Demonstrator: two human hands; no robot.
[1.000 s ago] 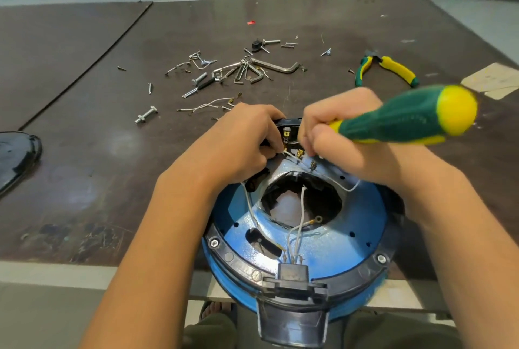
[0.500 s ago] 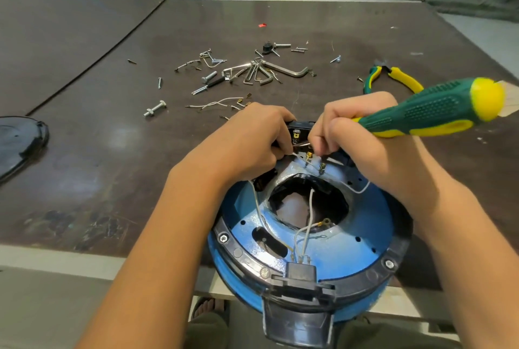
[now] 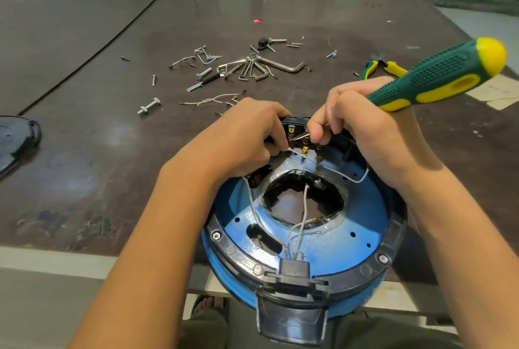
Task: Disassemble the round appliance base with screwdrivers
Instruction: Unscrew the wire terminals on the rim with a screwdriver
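Looking down from head height, we are seeing a round blue appliance base [image 3: 323, 239] lying open-side up at the near edge of a dark worktable [image 3: 84, 152], partly overhanging it above the person's lap. Nearest us, a black plastic connector block [image 3: 295, 270] is sitting on the base's black rim, with thin white wires [image 3: 302, 219] running from it toward the hollow centre. Two screws are still showing in that rim, one on each side, so we are judging the ring as not yet released.

At the far side of the base, both hands are working at a black terminal block [image 3: 295, 131]. The left hand [image 3: 241, 138] is pinching a white wire end between fingertips. The right hand [image 3: 362, 124] is gripping a green-and-yellow screwdriver [image 3: 446, 76] against its palm while its thumb and forefinger are closing narrowly on a brass terminal; the screwdriver's tip is hidden.

Beyond the hands, loose screws and bolts [image 3: 202, 79], hex keys [image 3: 261, 66] and cut wires are lying scattered, with pliers [image 3: 384, 68] to the right and a black cover [image 3: 14, 141] at the far left edge. We are judging the job as partway done: fasteners and the cover are out, wiring and rim remaining.
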